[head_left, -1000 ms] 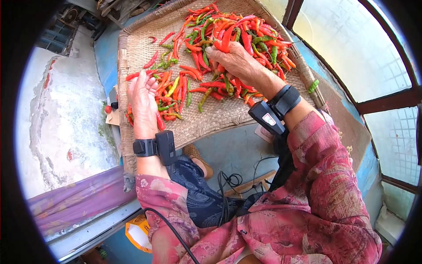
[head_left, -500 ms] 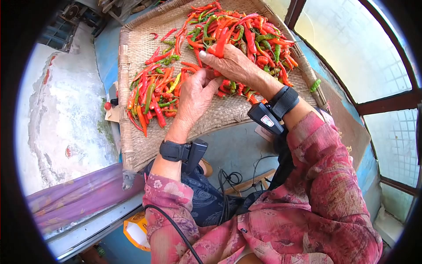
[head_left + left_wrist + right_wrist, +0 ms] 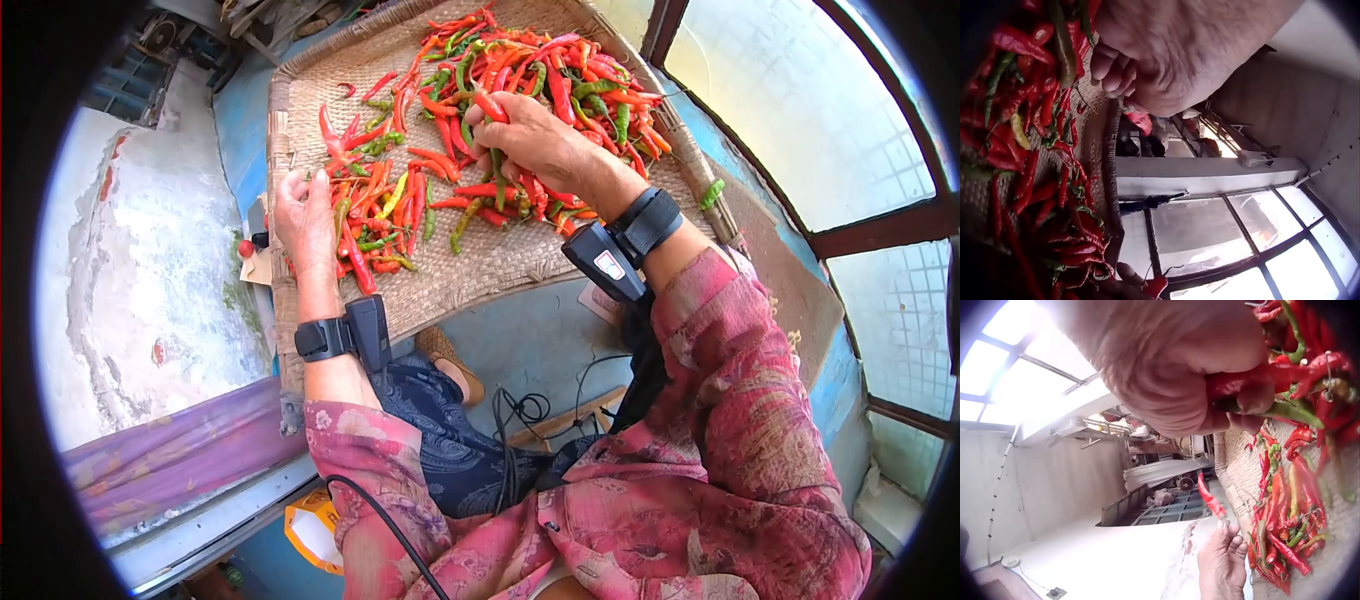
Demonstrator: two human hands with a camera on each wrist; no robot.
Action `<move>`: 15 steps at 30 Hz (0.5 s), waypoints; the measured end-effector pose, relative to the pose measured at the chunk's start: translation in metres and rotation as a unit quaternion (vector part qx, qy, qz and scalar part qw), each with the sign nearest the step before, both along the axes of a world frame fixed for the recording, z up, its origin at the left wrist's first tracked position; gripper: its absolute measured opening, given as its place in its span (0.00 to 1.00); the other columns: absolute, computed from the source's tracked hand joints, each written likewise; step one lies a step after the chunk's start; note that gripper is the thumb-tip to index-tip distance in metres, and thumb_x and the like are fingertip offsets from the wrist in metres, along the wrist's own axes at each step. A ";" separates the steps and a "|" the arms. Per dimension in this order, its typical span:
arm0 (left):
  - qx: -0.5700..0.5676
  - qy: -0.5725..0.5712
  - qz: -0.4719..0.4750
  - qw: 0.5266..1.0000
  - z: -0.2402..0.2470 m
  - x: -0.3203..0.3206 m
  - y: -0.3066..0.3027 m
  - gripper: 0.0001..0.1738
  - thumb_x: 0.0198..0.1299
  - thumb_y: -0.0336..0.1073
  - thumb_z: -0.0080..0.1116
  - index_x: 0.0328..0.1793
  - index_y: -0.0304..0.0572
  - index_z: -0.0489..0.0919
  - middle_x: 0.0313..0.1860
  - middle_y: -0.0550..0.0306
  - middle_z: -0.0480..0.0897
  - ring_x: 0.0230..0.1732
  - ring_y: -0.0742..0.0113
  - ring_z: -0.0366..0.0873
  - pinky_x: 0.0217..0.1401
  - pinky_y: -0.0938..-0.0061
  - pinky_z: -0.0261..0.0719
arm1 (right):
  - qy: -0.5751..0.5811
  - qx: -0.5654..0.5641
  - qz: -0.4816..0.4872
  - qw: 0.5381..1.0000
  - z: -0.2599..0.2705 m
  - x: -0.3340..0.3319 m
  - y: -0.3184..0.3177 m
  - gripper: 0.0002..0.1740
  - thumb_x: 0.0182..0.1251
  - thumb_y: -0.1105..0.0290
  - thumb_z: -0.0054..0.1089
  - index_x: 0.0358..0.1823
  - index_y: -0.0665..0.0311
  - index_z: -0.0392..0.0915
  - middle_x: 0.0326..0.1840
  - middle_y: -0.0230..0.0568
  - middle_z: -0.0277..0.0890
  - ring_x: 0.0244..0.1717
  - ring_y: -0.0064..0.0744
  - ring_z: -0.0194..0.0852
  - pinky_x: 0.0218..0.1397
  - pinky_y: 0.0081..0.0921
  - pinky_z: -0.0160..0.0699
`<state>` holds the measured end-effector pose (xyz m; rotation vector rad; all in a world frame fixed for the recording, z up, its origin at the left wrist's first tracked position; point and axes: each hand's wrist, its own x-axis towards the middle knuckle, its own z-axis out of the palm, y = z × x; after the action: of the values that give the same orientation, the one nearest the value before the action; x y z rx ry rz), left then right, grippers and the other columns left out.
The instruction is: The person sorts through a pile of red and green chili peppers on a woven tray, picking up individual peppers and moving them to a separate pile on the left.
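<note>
peppers (image 3: 562, 92), red, orange and green, are spread on the woven tray (image 3: 284, 135), in a large heap under the right hand (image 3: 550, 145) and a smaller heap (image 3: 362, 262) beside the left hand (image 3: 306, 222). several red and green ones are gripped in the right hand's curled fingers. the left hand has just been drawn away from the right and carried out to the tray's left side. a single red pepper (image 3: 1210, 497) seems to be pinched there by its stem, though the fingertips are too small in view for this to be certain. by this shift, it is judged, one pepper has been parted from the gripped bunch.
</note>
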<state>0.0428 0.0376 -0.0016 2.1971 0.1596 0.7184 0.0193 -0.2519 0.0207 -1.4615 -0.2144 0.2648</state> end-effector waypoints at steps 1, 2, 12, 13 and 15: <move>0.068 -0.062 0.023 0.995 0.001 -0.001 -0.005 0.21 0.59 0.41 0.57 0.53 0.33 0.74 0.41 0.50 0.80 0.44 0.68 0.76 0.48 0.75 0.73 | 0.001 0.001 -0.001 1.000 0.003 0.001 -0.001 0.11 0.64 0.68 0.50 0.44 0.68 0.70 0.31 0.37 0.75 0.28 0.21 0.73 0.21 0.15 0.66; 0.069 -0.061 0.023 0.995 0.000 -0.004 -0.011 0.21 0.59 0.41 0.57 0.53 0.33 0.74 0.41 0.50 0.80 0.44 0.68 0.76 0.48 0.75 0.73 | 0.016 0.035 0.027 0.999 0.005 0.002 -0.001 0.11 0.66 0.68 0.50 0.43 0.67 0.70 0.31 0.37 0.75 0.29 0.21 0.74 0.21 0.15 0.67; -0.217 0.175 -0.388 0.878 0.014 -0.060 -0.128 0.22 0.62 0.49 0.54 0.55 0.41 0.76 0.37 0.68 0.78 0.30 0.82 0.68 0.31 0.84 0.67 | -0.017 0.088 0.052 0.995 0.005 0.000 0.008 0.18 0.68 0.61 0.51 0.52 0.68 0.71 0.41 0.41 0.78 0.33 0.23 0.77 0.23 0.15 0.71; -0.229 0.213 -0.376 0.872 0.014 -0.060 -0.127 0.22 0.62 0.48 0.54 0.55 0.41 0.76 0.36 0.68 0.78 0.29 0.82 0.67 0.30 0.85 0.66 | -0.003 0.076 0.046 0.996 0.005 -0.001 0.008 0.19 0.69 0.60 0.49 0.52 0.69 0.71 0.41 0.41 0.78 0.33 0.23 0.77 0.23 0.16 0.72; -0.240 0.250 -0.365 0.864 0.016 -0.057 -0.123 0.21 0.62 0.47 0.54 0.54 0.40 0.76 0.35 0.68 0.78 0.27 0.83 0.66 0.29 0.85 0.64 | 0.010 0.063 0.038 0.997 0.009 -0.003 0.003 0.20 0.70 0.59 0.47 0.52 0.70 0.70 0.40 0.41 0.78 0.33 0.23 0.77 0.23 0.16 0.72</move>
<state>-0.0142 -0.0859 0.0140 1.7064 -0.2147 -0.3038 0.0161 -0.2485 0.0293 -1.3269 -0.2666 0.3220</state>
